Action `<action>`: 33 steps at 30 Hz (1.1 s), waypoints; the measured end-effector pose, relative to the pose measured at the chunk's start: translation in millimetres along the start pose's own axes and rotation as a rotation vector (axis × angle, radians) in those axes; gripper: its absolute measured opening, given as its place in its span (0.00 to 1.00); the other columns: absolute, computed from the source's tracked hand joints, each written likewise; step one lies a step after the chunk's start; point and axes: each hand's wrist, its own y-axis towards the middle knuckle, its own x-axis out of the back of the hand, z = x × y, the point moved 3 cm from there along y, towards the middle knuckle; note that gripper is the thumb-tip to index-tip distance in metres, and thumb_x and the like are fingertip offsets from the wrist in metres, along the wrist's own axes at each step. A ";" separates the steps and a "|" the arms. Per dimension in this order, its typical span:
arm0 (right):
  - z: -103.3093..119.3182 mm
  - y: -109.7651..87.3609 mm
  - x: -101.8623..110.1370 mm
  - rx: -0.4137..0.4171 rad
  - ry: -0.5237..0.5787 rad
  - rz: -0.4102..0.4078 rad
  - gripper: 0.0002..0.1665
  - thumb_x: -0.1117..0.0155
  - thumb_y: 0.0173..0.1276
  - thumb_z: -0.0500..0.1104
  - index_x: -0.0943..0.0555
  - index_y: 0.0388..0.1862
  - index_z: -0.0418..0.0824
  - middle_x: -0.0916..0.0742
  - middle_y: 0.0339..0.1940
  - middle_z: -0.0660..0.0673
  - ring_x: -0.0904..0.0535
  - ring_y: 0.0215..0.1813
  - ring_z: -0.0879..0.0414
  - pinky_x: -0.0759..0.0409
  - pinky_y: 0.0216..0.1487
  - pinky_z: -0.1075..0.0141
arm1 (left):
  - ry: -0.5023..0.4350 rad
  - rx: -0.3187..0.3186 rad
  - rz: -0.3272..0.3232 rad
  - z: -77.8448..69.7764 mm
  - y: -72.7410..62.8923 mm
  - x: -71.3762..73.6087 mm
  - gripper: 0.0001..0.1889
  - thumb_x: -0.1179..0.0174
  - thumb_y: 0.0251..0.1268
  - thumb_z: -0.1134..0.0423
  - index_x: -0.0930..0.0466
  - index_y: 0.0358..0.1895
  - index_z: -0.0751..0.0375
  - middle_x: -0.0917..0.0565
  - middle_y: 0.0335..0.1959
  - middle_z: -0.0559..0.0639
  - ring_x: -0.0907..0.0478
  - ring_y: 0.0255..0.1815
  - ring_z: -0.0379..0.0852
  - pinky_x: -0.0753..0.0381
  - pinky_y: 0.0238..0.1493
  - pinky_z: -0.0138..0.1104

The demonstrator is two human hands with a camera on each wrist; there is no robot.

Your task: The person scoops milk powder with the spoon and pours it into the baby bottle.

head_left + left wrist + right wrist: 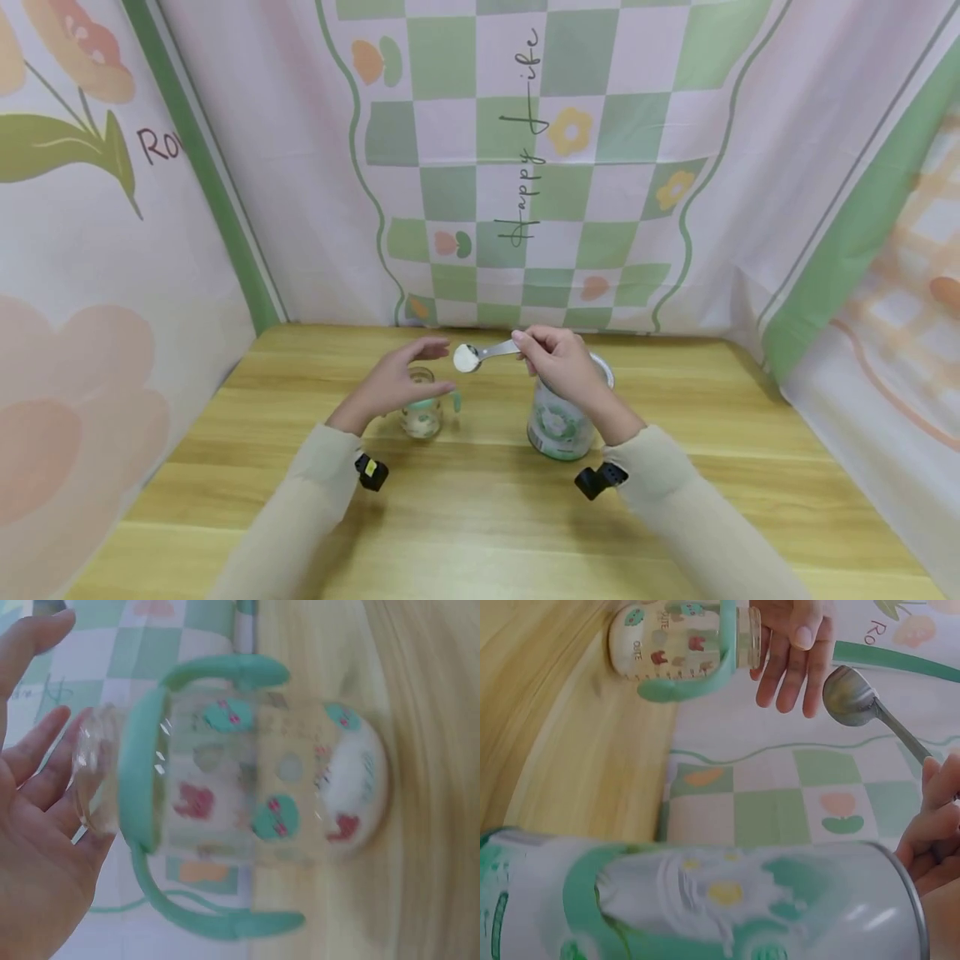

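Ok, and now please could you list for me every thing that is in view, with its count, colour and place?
Spoon: one, silver, held above the table
Powder: one spoonful, white, in the spoon's bowl
Bottle: one, clear with green collar and two green handles, upright on the table
Tin: one, white and green, on the table, right of the bottle
Table: one, light wood colour, under bottle and tin
Printed cloth: number of pieces unclear, mainly white, green and orange, behind and beside the table
Cameras: two, black, at the wrists
Sleeves: two, cream, on the arms
Left hand: one, bare, by the bottle's mouth
Right hand: one, bare, pinching the spoon's handle
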 end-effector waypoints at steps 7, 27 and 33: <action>3.3 4.2 -12.9 0.020 0.011 0.008 0.20 0.44 0.80 0.49 0.17 0.29 0.41 0.20 0.18 0.45 0.38 0.15 0.58 0.37 0.20 0.67 | -0.036 0.073 -0.027 19.5 -12.8 4.5 0.37 0.25 0.56 0.49 0.28 0.69 0.50 0.23 0.65 0.50 0.31 0.69 0.55 0.34 0.69 0.52; 14.0 10.9 -40.6 0.065 -0.003 0.033 0.23 0.46 0.80 0.51 0.22 0.24 0.44 0.19 0.20 0.43 0.35 0.16 0.54 0.30 0.24 0.63 | -0.146 0.263 -0.072 59.0 -34.1 -4.2 0.39 0.23 0.48 0.39 0.25 0.66 0.42 0.18 0.56 0.44 0.22 0.57 0.48 0.27 0.62 0.53; 15.3 12.1 -49.4 0.079 -0.024 -0.004 0.22 0.46 0.80 0.52 0.20 0.26 0.45 0.19 0.19 0.46 0.37 0.14 0.56 0.35 0.18 0.65 | -0.135 0.257 -0.092 61.3 -35.3 -6.4 0.40 0.24 0.48 0.38 0.25 0.67 0.43 0.18 0.55 0.45 0.21 0.56 0.48 0.26 0.61 0.52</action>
